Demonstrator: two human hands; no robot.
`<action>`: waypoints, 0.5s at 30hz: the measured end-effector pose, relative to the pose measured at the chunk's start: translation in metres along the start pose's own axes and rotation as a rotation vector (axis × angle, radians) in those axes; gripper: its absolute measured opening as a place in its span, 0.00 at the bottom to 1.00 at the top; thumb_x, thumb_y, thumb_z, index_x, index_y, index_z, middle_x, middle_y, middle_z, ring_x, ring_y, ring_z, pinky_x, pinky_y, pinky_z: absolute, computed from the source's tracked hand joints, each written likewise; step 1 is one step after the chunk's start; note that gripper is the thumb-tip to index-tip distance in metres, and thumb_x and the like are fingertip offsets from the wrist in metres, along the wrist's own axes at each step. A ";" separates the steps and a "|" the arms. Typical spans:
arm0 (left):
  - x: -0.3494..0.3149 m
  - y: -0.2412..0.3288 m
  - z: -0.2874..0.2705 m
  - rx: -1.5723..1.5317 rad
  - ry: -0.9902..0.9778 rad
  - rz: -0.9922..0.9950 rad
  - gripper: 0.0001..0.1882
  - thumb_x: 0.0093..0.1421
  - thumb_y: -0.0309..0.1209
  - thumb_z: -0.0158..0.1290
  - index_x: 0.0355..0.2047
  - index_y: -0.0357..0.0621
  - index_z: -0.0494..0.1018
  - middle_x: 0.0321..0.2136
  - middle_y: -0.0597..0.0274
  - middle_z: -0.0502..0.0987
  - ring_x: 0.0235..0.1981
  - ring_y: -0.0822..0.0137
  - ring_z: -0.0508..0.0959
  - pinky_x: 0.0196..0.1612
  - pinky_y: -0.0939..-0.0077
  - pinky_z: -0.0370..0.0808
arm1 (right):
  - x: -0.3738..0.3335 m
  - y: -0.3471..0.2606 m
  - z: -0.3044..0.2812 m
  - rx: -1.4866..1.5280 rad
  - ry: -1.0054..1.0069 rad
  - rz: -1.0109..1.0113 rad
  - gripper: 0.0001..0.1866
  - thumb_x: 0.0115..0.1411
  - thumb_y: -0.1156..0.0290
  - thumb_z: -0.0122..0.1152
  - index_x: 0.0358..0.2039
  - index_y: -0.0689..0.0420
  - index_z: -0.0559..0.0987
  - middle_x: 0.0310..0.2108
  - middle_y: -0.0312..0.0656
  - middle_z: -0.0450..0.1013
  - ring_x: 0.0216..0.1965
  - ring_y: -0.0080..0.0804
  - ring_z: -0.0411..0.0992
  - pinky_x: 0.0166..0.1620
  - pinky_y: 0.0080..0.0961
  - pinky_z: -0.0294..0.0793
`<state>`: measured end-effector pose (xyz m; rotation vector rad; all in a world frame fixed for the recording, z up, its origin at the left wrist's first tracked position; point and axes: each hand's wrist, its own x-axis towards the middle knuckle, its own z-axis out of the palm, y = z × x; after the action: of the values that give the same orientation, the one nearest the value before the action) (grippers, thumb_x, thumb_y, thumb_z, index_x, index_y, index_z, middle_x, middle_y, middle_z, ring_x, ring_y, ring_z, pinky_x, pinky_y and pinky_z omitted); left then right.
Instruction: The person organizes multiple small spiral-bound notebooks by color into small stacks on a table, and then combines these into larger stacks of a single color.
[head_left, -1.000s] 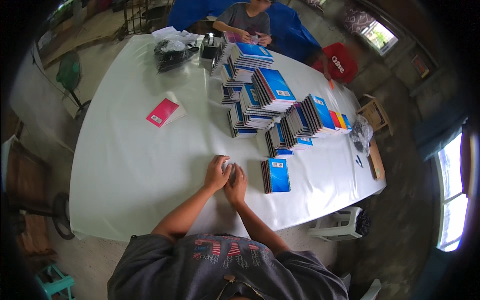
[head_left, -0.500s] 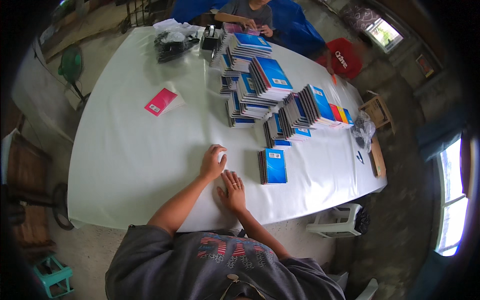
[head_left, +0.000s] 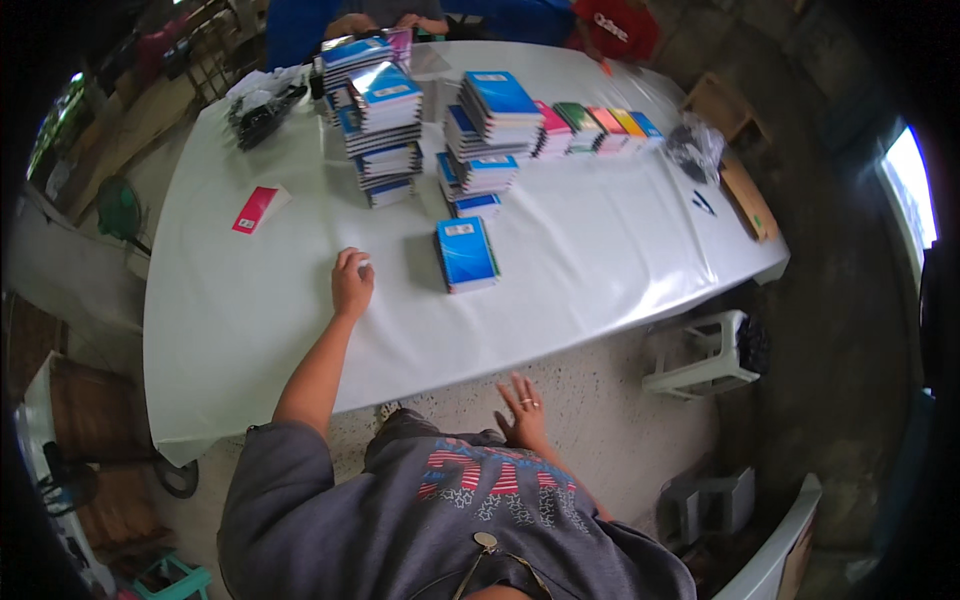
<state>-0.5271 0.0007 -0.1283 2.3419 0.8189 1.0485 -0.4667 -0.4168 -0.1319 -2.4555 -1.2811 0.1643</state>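
My left hand [head_left: 352, 286] rests on the white-covered table [head_left: 300, 350] with its fingers curled in. A whitish patch shows between thumb and fingers; what it is cannot be made out. Off the table's near edge, in front of my body, my right hand [head_left: 523, 412] is held with fingers spread, a ring on one, and nothing in it. Closest to my hands is a short pile of spiral notebooks [head_left: 467, 252] with a blue cover on top. To the left lies a pink notebook [head_left: 256, 210], apart from both hands.
Tall stacks of blue spiral notebooks [head_left: 386, 90] [head_left: 503, 95] stand farther back, beside a row of coloured notebooks [head_left: 605, 128]. Black and clear plastic [head_left: 262, 110] lies far left. A plastic bag [head_left: 694, 148] and cardboard [head_left: 748, 197] are at the right. Two people sit across; a stool [head_left: 705, 355] stands near.
My right hand has drawn back from the tabletop past the near edge, fingers spreading. My left hand stays on the table, still curled. The view has shifted and turned.
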 end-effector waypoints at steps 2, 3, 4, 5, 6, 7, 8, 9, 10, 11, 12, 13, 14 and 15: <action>-0.010 0.015 0.005 0.078 0.050 0.000 0.10 0.51 0.29 0.54 0.35 0.44 0.72 0.44 0.57 0.69 0.45 0.54 0.70 0.46 0.63 0.68 | -0.055 0.054 0.022 0.097 -0.052 0.293 0.33 0.50 0.58 0.60 0.57 0.45 0.63 0.60 0.47 0.56 0.61 0.45 0.52 0.58 0.41 0.55; -0.016 0.019 0.007 0.088 0.038 0.009 0.10 0.51 0.29 0.54 0.35 0.44 0.72 0.44 0.57 0.69 0.45 0.54 0.70 0.46 0.63 0.68 | -0.084 0.081 0.032 0.155 -0.118 0.436 0.32 0.51 0.58 0.59 0.57 0.47 0.63 0.58 0.49 0.57 0.60 0.47 0.55 0.57 0.41 0.57; -0.022 0.019 0.008 0.075 0.060 -0.035 0.10 0.51 0.30 0.54 0.35 0.44 0.72 0.44 0.56 0.70 0.45 0.54 0.70 0.46 0.63 0.69 | -0.113 0.109 0.041 0.220 -0.238 0.525 0.32 0.51 0.58 0.59 0.56 0.49 0.64 0.55 0.51 0.61 0.57 0.48 0.58 0.56 0.39 0.60; -0.027 0.019 0.010 0.057 0.080 -0.080 0.11 0.52 0.31 0.54 0.35 0.43 0.72 0.43 0.55 0.70 0.45 0.54 0.70 0.46 0.63 0.69 | -0.144 0.135 0.049 0.281 -0.361 0.616 0.31 0.50 0.58 0.59 0.55 0.51 0.65 0.52 0.53 0.65 0.54 0.50 0.61 0.55 0.38 0.62; -0.030 0.023 0.014 0.096 0.106 -0.066 0.14 0.54 0.36 0.53 0.38 0.43 0.72 0.43 0.55 0.71 0.46 0.55 0.71 0.48 0.65 0.68 | -0.183 0.158 0.060 0.363 -0.394 0.721 0.31 0.50 0.58 0.59 0.54 0.53 0.66 0.49 0.54 0.67 0.52 0.51 0.64 0.53 0.38 0.64; -0.029 0.033 0.020 0.093 0.088 -0.051 0.14 0.54 0.36 0.53 0.38 0.43 0.72 0.43 0.55 0.71 0.46 0.55 0.71 0.48 0.65 0.68 | -0.225 0.182 0.074 0.448 -0.412 0.836 0.30 0.50 0.57 0.58 0.53 0.55 0.68 0.46 0.55 0.69 0.49 0.52 0.66 0.51 0.38 0.66; -0.029 0.037 0.021 0.038 0.099 -0.167 0.16 0.55 0.39 0.53 0.40 0.43 0.72 0.45 0.55 0.71 0.46 0.56 0.71 0.48 0.66 0.68 | -0.255 0.199 0.087 0.513 -0.423 0.909 0.30 0.50 0.58 0.58 0.53 0.55 0.68 0.46 0.55 0.69 0.49 0.52 0.67 0.51 0.37 0.66; -0.028 0.044 0.023 -0.020 0.111 -0.282 0.18 0.56 0.41 0.52 0.42 0.43 0.72 0.46 0.55 0.71 0.47 0.57 0.71 0.49 0.67 0.68 | -0.280 0.214 0.099 0.553 -0.431 0.964 0.30 0.50 0.58 0.58 0.53 0.56 0.68 0.46 0.55 0.69 0.49 0.52 0.67 0.51 0.37 0.66; -0.026 0.049 0.024 -0.139 0.058 -0.389 0.24 0.56 0.44 0.52 0.47 0.41 0.69 0.49 0.54 0.69 0.49 0.59 0.70 0.51 0.69 0.65 | -0.303 0.227 0.112 0.590 -0.430 1.010 0.30 0.50 0.58 0.58 0.53 0.56 0.68 0.46 0.55 0.69 0.49 0.52 0.67 0.51 0.37 0.66; -0.024 0.061 0.030 -0.130 0.050 -0.378 0.24 0.56 0.44 0.52 0.47 0.41 0.69 0.49 0.54 0.69 0.49 0.59 0.70 0.51 0.69 0.65 | -0.327 0.239 0.126 0.590 -0.426 1.010 0.30 0.50 0.58 0.58 0.53 0.57 0.68 0.46 0.55 0.69 0.49 0.52 0.67 0.51 0.37 0.67; -0.029 0.063 0.031 -0.275 0.024 -0.420 0.27 0.56 0.46 0.51 0.49 0.39 0.66 0.50 0.53 0.68 0.50 0.59 0.69 0.52 0.70 0.64 | -0.343 0.251 0.136 0.571 -0.442 0.997 0.30 0.51 0.58 0.58 0.52 0.57 0.68 0.46 0.55 0.69 0.49 0.51 0.67 0.50 0.37 0.67; -0.030 0.072 0.041 -0.443 -0.014 -0.455 0.30 0.57 0.47 0.50 0.51 0.37 0.64 0.52 0.51 0.67 0.52 0.59 0.68 0.54 0.70 0.62 | -0.368 0.270 0.145 0.497 -0.442 0.946 0.30 0.51 0.58 0.58 0.52 0.58 0.68 0.46 0.55 0.70 0.48 0.51 0.67 0.50 0.37 0.67; -0.015 0.090 0.057 -0.457 -0.049 -0.434 0.30 0.57 0.47 0.50 0.51 0.37 0.64 0.52 0.51 0.67 0.52 0.59 0.68 0.54 0.70 0.62 | -0.402 0.288 0.166 0.421 -0.421 0.869 0.29 0.51 0.58 0.58 0.52 0.58 0.68 0.46 0.55 0.70 0.48 0.51 0.67 0.50 0.37 0.67; -0.006 0.087 0.064 -0.436 -0.042 -0.526 0.30 0.57 0.48 0.48 0.51 0.36 0.63 0.50 0.50 0.67 0.51 0.59 0.68 0.53 0.70 0.62 | -0.422 0.307 0.178 0.321 -0.420 0.778 0.29 0.51 0.59 0.58 0.52 0.59 0.68 0.46 0.55 0.70 0.48 0.51 0.68 0.50 0.36 0.67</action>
<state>-0.4521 -0.0759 -0.1184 1.6540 0.9990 0.8386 -0.5238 -0.8722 -0.4380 -2.5544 -0.3006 1.0344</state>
